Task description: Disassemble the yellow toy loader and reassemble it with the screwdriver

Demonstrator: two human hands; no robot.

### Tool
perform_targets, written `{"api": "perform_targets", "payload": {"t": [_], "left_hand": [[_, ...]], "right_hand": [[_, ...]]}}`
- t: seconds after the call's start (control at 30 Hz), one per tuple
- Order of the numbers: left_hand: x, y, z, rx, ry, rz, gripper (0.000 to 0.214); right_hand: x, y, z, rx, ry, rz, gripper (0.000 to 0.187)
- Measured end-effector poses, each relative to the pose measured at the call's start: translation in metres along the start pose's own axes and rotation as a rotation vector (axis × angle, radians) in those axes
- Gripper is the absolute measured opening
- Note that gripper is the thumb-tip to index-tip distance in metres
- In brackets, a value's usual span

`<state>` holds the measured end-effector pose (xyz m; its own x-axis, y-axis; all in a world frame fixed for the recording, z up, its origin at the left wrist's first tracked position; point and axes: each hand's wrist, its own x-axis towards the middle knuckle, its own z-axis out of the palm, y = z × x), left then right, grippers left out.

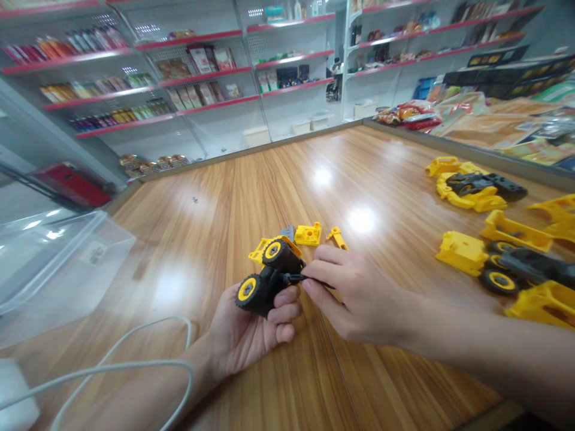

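My left hand (258, 332) is wrapped around a black toy truck chassis (265, 293) with yellow-hubbed black wheels, tilted so its side faces up. My right hand (354, 287) pinches a thin black screwdriver (295, 278) whose tip meets the chassis near its middle; most of the tool is hidden by the fingers. Just beyond the chassis lie a yellow block-like part (308, 234), a small yellow arm piece (336, 238) and a grey piece (287, 231). A yellow frame part (258, 250) shows behind the wheels.
More yellow and black toy vehicle parts (471, 185) lie at the right, with a wheeled black chassis (530, 266) nearer. A clear plastic bin (67, 263) stands left. A white cable (135, 364) loops across my left forearm. Stocked shelves (206, 72) line the back.
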<state>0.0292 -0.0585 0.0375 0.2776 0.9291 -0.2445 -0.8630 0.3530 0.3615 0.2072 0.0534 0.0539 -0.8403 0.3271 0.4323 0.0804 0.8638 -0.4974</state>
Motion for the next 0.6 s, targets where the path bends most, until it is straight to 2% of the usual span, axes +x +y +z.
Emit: {"api": "perform_targets", "payload": {"t": [0.2,0.4,0.6], "left_hand": [[0.0019,-0.0006,0.0003,0.018,0.021,0.016,0.019],[0.0027,-0.0012,0.0008,0.053,0.04,-0.001,0.021],[0.003,-0.005,-0.0053,0.146,0.049,-0.024,0.037]], "right_hand": [[-0.0011,-0.0025,0.0005,-0.044,-0.003,0.05,0.017],[-0.0021,-0.0027,0.003,-0.052,-0.027,0.032,0.017],[-0.0024,-0.0031,0.007,-0.054,-0.039,0.05,0.019]]}}
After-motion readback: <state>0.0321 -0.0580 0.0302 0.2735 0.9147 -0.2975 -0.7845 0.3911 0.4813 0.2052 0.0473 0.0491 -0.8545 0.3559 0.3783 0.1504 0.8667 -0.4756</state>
